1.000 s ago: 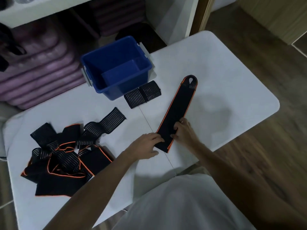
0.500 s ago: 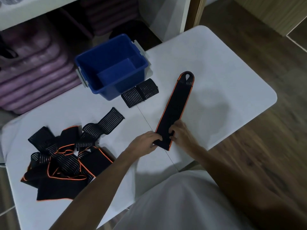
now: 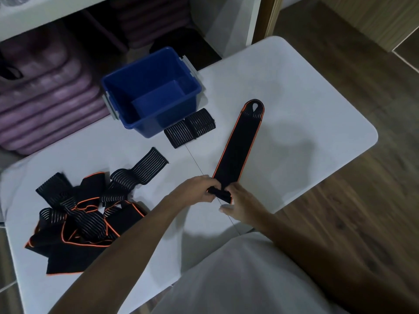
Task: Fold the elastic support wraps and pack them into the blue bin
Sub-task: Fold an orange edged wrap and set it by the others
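- The long black wrap (image 3: 238,146), edged in orange, lies flat on the white tabletop (image 3: 306,105), running from lower centre toward the upper right.
- The left hand (image 3: 195,191) and right hand (image 3: 243,200) both pinch its near end with curled fingers, turning it over.
- It looks soft, light and limp; gripping both edges should keep folds square.
- The blue bin (image 3: 149,91) stands empty at upper centre.
- No writing is legible.

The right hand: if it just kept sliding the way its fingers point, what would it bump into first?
The right hand points left across the wrap's rolled near end, so it would probably meet the left hand gripping that end from the other side. Depth is hard to judge here.
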